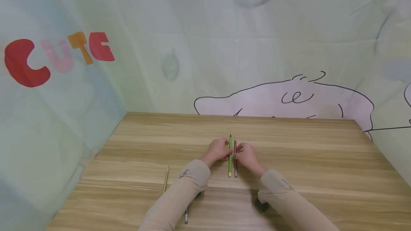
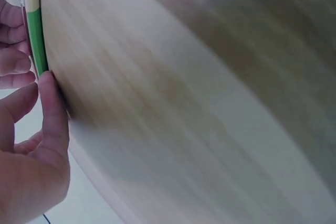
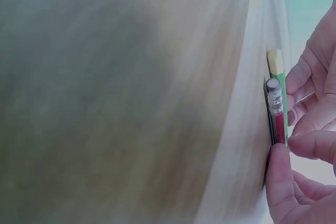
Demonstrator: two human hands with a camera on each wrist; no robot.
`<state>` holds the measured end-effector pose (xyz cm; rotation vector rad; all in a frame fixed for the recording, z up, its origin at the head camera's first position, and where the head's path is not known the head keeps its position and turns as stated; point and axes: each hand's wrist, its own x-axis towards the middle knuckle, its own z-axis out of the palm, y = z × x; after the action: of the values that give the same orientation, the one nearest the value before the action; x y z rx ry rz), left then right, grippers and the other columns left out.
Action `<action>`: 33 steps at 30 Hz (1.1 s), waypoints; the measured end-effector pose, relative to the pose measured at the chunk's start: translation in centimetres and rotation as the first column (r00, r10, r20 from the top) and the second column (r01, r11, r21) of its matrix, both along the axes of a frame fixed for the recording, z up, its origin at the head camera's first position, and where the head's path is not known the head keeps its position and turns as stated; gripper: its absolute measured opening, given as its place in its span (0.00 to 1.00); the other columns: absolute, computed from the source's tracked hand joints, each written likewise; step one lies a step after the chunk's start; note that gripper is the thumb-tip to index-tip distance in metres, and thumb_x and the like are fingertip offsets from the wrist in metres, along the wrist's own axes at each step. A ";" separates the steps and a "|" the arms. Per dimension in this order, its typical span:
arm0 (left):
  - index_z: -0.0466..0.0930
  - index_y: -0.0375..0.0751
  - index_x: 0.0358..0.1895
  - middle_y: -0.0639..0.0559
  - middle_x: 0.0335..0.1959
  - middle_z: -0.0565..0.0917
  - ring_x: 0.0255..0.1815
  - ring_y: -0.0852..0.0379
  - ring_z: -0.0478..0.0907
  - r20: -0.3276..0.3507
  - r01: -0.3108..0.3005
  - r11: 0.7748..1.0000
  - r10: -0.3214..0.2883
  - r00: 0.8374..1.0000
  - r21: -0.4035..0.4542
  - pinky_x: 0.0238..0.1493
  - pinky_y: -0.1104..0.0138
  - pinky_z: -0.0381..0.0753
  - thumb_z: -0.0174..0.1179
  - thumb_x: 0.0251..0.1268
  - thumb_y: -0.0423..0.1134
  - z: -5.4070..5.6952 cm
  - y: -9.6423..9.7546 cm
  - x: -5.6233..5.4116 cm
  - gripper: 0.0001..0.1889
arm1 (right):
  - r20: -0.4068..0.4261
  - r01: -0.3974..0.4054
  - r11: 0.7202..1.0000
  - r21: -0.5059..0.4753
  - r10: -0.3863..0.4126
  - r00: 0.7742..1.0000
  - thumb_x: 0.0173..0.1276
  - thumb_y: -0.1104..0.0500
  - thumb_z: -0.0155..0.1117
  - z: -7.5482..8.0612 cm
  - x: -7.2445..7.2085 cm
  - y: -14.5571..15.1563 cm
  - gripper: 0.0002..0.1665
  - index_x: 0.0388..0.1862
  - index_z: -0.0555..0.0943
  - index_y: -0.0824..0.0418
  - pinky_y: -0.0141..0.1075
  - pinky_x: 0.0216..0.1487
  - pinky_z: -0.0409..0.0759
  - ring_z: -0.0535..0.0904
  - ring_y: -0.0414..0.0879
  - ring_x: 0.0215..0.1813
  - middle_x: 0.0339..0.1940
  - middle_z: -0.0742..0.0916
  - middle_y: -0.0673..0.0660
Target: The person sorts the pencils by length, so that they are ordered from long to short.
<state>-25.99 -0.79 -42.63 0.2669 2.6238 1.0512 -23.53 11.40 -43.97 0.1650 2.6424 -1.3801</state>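
On the left wall [image 1: 64, 134], coloured letters [image 1: 78, 42] are spelling CUTE. A gold pencil [image 1: 166, 178] is lying near the desk's [image 1: 128, 174] left edge, its tip pointing toward the back edge and its other end disappearing behind the left sleeve [image 1: 173, 199]. A second pencil [image 1: 186, 218] is poking out from under that sleeve, eraser end showing. About midway between the desk's side edges, the left hand [image 1: 218, 149] is pinching the green pencil [image 1: 230, 167], whose dark tip is aiming at the back edge. Just right of it, the red pencil [image 1: 236, 167] is running nearly parallel, its eraser end facing away from the back edge; the right hand [image 1: 248, 155] is pinching this one between thumb and finger. A dark object [image 1: 261, 205], too unclear to name, is showing beneath the right sleeve [image 1: 289, 195]. Above the back edge, a line drawing [image 1: 269, 99] is spreading rightward.
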 end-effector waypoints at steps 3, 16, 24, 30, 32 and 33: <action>0.67 0.30 0.55 0.51 0.19 0.77 0.14 0.62 0.73 0.006 0.012 1.000 -0.012 1.000 0.011 0.17 0.75 0.74 0.58 0.55 0.35 0.0 -0.2 0.1 0.24 | -0.009 0.004 1.000 -0.011 -0.004 1.000 0.49 0.71 0.61 0.0 0.2 0.1 0.15 0.39 0.74 0.71 0.29 0.18 0.75 0.74 0.40 0.16 0.22 0.82 0.59; 0.69 0.35 0.54 0.48 0.28 0.81 0.23 0.59 0.76 0.000 0.129 0.991 -0.129 0.992 -0.034 0.28 0.69 0.75 0.57 0.56 0.40 1.5 -3.5 0.9 0.22 | 0.004 -0.016 0.999 -0.045 0.016 1.000 0.51 0.67 0.62 1.6 1.3 0.9 0.22 0.47 0.72 0.69 0.32 0.23 0.77 0.76 0.44 0.21 0.31 0.81 0.62; 0.69 0.33 0.53 0.42 0.31 0.82 0.25 0.53 0.79 -0.013 0.122 0.993 -0.121 0.993 0.009 0.25 0.69 0.77 0.57 0.57 0.36 2.8 -7.1 1.6 0.21 | -0.030 -0.058 0.998 0.010 0.059 0.998 0.51 0.64 0.62 3.1 2.3 1.0 0.21 0.46 0.74 0.66 0.34 0.27 0.78 0.77 0.45 0.28 0.37 0.81 0.61; 0.70 0.33 0.52 0.44 0.27 0.81 0.25 0.53 0.79 -0.040 0.079 0.995 -0.076 0.996 0.065 0.26 0.66 0.78 0.58 0.55 0.35 3.5 -10.2 2.5 0.20 | -0.054 -0.101 0.994 -0.036 0.099 0.994 0.53 0.65 0.63 3.8 3.6 0.6 0.20 0.46 0.75 0.64 0.34 0.26 0.78 0.77 0.43 0.28 0.36 0.81 0.58; 0.70 0.33 0.52 0.46 0.27 0.80 0.26 0.54 0.79 -0.036 0.066 0.994 -0.063 0.997 0.087 0.27 0.65 0.78 0.58 0.55 0.35 3.6 -11.3 2.9 0.20 | -0.075 -0.128 0.990 -0.054 0.124 0.989 0.52 0.66 0.63 4.0 4.1 0.3 0.19 0.46 0.75 0.64 0.34 0.26 0.78 0.77 0.43 0.30 0.36 0.80 0.57; 0.70 0.33 0.52 0.47 0.28 0.79 0.27 0.53 0.79 -0.029 0.053 0.994 -0.051 0.998 0.097 0.28 0.65 0.79 0.57 0.55 0.35 3.6 -11.9 3.1 0.20 | -0.088 -0.144 0.987 -0.067 0.138 0.986 0.52 0.66 0.63 4.0 4.4 0.2 0.19 0.45 0.76 0.64 0.35 0.25 0.78 0.77 0.43 0.30 0.35 0.80 0.58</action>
<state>-22.86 -12.65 -38.98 0.3715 2.5777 1.1675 -19.12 11.57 -39.94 -0.0893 2.6062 -1.4635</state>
